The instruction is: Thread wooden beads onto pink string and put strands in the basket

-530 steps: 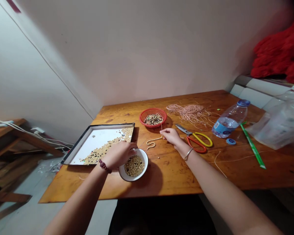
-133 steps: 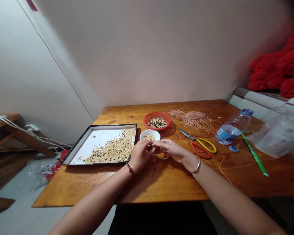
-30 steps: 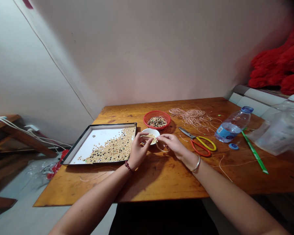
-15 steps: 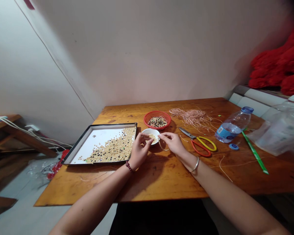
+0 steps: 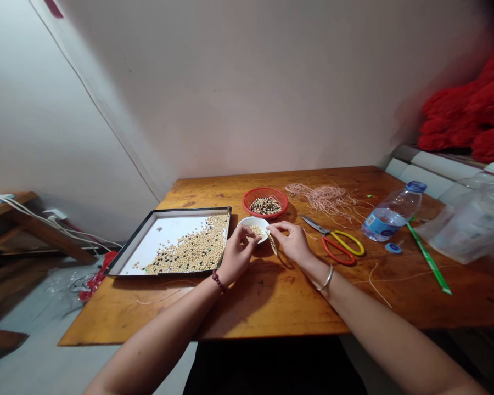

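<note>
My left hand (image 5: 236,253) and my right hand (image 5: 293,241) meet over a small white bowl (image 5: 253,224) of tan beads on a wooden table (image 5: 271,296). The right hand pinches the top of a short strand of threaded tan beads (image 5: 273,243) that hangs down toward the table. The left hand's thumb and fingertips are pinched together at the bowl's near rim; what they hold is too small to see. A black-rimmed tray (image 5: 164,233) with many loose tan and dark beads lies left of the bowl.
A red basket (image 5: 265,204) of mixed beads stands behind the bowl. Pink cord (image 5: 323,197) is piled at the back. Scissors with yellow and red handles (image 5: 337,244), a water bottle (image 5: 391,211), its blue cap (image 5: 390,248), a green stick (image 5: 428,258) and a clear bag (image 5: 473,222) lie to the right.
The bead strand, a loop on the table a second ago, now hangs lifted from my right hand's pinch. My left hand has stayed at the bowl's rim.
</note>
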Demonstrator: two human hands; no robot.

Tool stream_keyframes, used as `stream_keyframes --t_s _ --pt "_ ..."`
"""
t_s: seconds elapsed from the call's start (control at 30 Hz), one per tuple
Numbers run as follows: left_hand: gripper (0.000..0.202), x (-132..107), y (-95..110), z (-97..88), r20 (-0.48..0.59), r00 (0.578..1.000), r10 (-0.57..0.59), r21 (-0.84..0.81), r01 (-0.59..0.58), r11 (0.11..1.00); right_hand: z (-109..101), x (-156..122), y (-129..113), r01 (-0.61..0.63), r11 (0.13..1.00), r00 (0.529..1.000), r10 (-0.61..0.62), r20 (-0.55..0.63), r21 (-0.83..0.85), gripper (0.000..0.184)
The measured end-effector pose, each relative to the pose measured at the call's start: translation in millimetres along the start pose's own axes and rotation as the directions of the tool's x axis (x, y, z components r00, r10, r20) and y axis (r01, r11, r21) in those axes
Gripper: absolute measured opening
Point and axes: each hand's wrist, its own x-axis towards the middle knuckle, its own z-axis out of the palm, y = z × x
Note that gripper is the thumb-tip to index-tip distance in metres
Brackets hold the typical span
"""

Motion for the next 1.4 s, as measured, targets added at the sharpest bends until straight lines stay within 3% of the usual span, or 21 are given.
stream_keyframes --t_s 0.2,0.5,0.63,0.87,1.1,1.4 --pt "0.025 0 -3 0.0 -0.051 0.998 -0.026 0.011 0.027 1.000 -1 1 -12 -0.284 0.918 0.958 0.262 0.115 0.276 0.033" --pt "0.023 0 -1 -0.6 -0.069 0.998 0.006 0.042 -0.003 0.999 -3 -1 -16 -0.426 0.799 0.903 0.349 0.251 0.425 0.033" --pt "0.023 -1 0 -0.2 -0.060 0.998 -0.004 0.017 0.005 1.000 -3 -1 -15 -0.425 0.791 0.903 0.337 0.266 0.441 0.031" --pt "0.027 0 2 -0.1 -0.036 0.999 -0.033 -0.071 0.030 0.997 -1 -3 -17 -0.362 0.869 0.916 0.265 0.302 0.337 0.038" --pt "0.034 1 -1 -1.2 -0.047 0.996 -0.075 -0.122 0.069 0.990 -1 -2 -9 -0.369 0.870 0.908 0.261 0.327 0.328 0.045" --pt "0.025 1 0 -4.4 -0.049 0.999 0.004 0.078 0.000 0.997 -2 -3 -17 -0.355 0.890 0.888 0.224 0.402 0.288 0.037"
